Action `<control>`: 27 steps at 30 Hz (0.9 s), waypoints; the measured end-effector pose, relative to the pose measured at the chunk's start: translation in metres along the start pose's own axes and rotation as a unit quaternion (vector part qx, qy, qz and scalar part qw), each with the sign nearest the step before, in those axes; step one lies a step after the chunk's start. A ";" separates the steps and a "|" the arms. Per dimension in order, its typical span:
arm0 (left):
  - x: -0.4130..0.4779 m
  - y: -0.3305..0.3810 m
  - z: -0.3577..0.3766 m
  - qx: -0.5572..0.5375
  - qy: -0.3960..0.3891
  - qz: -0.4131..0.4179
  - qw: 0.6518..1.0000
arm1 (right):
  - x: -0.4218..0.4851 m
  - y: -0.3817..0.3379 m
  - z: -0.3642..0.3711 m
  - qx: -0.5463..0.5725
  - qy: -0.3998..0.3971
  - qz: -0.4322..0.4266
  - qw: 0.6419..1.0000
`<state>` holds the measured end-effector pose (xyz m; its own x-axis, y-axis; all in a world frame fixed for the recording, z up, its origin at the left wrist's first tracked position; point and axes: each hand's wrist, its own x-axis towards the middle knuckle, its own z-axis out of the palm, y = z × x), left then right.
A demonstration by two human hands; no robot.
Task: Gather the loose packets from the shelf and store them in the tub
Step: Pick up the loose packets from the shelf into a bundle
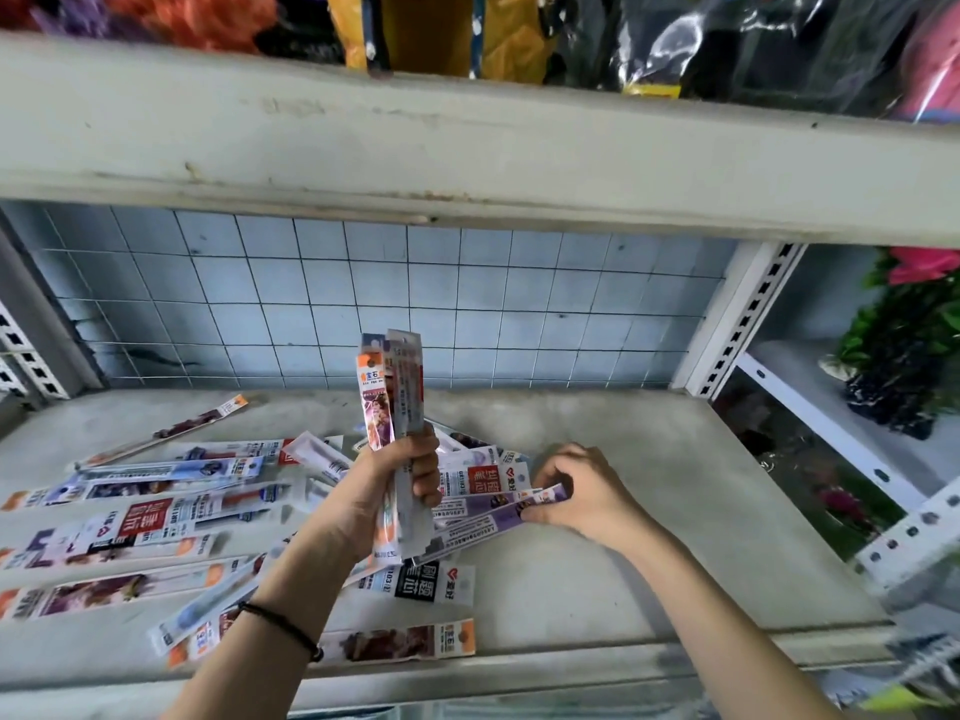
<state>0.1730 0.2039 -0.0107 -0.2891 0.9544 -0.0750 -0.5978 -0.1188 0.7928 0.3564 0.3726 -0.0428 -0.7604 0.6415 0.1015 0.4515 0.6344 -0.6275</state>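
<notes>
- Black cord band (283, 623) circles the left wrist, which reaches in over the front edge of the shelf (649, 563).
- Just past that front edge lies one packet with an orange end (400, 641), flat and roughly parallel to the edge.
- The left hand (387, 491) is raised over the middle of the shelf, its fingers curled round a bundle of packets (395, 387) held upright, their tops fanned slightly apart.
- The right hand (582, 491) rests low on the shelf just right of the left one, its fingertips pinching the ends of the purple packets (493, 517), which lie slanted on the surface and run under the bundle.
- Many loose packets (156, 511) are strewn flat across the left half of the shelf, overlapping at varied angles from the left edge to the middle.
- One thin packet (171, 428) lies apart near the back left corner, angled toward the back.
- Behind the shelf stands a wire grid over pale blue tiles (363, 304).
- An upper shelf (467, 148) spans the top, with bagged goods on it.
- Artificial flowers (904, 345) sit in the neighbouring bay to the right.
</notes>
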 end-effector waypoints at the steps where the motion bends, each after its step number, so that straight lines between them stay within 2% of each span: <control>1: 0.000 -0.001 0.000 0.007 0.005 0.002 1.000 | 0.000 -0.001 -0.002 0.032 -0.002 0.017 0.999; 4: 0.001 -0.001 0.003 0.053 0.034 0.019 0.998 | -0.004 -0.003 -0.012 0.150 -0.024 0.067 0.986; 8: 0.004 0.007 0.011 0.132 0.073 0.048 0.987 | -0.010 -0.006 -0.034 0.278 -0.025 0.072 0.958; 16: 0.022 0.023 0.043 0.308 0.034 -0.002 0.951 | 0.010 -0.029 -0.073 0.506 0.023 0.055 0.860; 20: 0.023 0.016 0.057 0.332 -0.023 -0.041 0.942 | 0.021 -0.043 -0.083 0.554 0.066 0.029 0.830; 24: 0.019 0.006 0.059 0.329 -0.047 -0.094 0.939 | 0.027 -0.053 -0.082 0.539 0.076 0.022 0.839; 27: 0.020 -0.002 0.053 0.249 -0.035 -0.105 0.962 | 0.027 -0.057 -0.079 0.541 0.063 0.010 0.838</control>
<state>0.2080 0.2373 0.0182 -0.1398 0.9609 -0.2390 -0.1998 0.2090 0.9573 0.3468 0.3880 0.0572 -0.6711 0.7314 0.1214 -0.2774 -0.0958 -0.9560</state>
